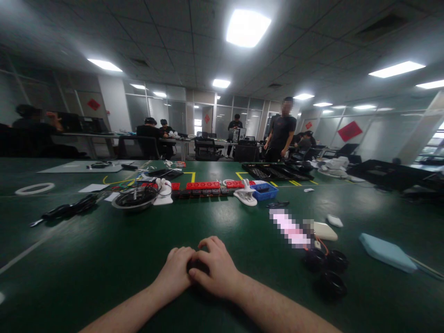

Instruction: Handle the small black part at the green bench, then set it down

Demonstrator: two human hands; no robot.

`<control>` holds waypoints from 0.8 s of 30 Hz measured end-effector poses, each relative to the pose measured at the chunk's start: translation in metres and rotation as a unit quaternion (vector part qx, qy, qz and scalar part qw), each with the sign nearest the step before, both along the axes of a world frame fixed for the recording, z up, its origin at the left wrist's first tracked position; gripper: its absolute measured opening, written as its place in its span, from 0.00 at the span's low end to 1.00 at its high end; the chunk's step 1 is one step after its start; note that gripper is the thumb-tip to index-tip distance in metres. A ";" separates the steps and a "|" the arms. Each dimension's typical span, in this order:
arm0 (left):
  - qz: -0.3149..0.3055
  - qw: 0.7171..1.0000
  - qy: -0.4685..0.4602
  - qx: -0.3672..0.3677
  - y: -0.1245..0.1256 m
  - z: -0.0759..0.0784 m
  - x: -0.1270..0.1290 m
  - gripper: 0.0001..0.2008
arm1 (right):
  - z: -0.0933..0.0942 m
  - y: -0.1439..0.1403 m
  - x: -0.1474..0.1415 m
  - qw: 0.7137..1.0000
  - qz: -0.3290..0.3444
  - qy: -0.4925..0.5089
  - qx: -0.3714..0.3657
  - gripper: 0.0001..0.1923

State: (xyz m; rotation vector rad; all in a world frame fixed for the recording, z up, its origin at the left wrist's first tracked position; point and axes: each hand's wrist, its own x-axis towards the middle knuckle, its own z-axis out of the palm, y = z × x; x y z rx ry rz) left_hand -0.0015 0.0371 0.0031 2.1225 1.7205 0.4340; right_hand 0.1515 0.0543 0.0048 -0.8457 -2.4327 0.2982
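Here we are at a broad green table (114,259), and front and centre the left hand (177,264) and right hand (220,268) meet near the close edge, fingers bent and touching. Something dark (199,265) shows in the gap between them, perhaps a small object, but it's too shadowed to name, and I can't tell whether either hand is gripping it. Further up, a red-and-black strip (203,186) runs across the middle, with a white clip (247,196) and a blue tray (267,195) at its right end. Over on the left there's a metal bowl (118,204) with cables inside, and beyond it a white ring (33,192) lying flat. Swing right: three round black pieces (333,284) sit clustered, a pale blue case (386,253) just past them. Yellow lines (193,176) mark the far part of the tabletop. And the room behind is busy! A person in dark clothes (280,132) stands beyond the table, others sit at desks, office chairs (138,148) are dotted about, red diamonds (349,131) hang on the walls and glass partitions (176,111), and bright panels (248,27) glow from a grey tiled ceiling (173,55).
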 end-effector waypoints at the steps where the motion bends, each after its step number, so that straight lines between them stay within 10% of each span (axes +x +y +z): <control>1: 0.000 1.000 -0.001 -0.001 0.000 0.001 0.000 0.06 | 0.000 0.000 0.000 1.000 0.001 0.002 0.002 0.09; 24: 0.047 0.998 0.036 0.012 0.004 -0.004 -0.004 0.07 | -0.004 0.000 -0.001 0.998 0.011 0.039 0.041 0.07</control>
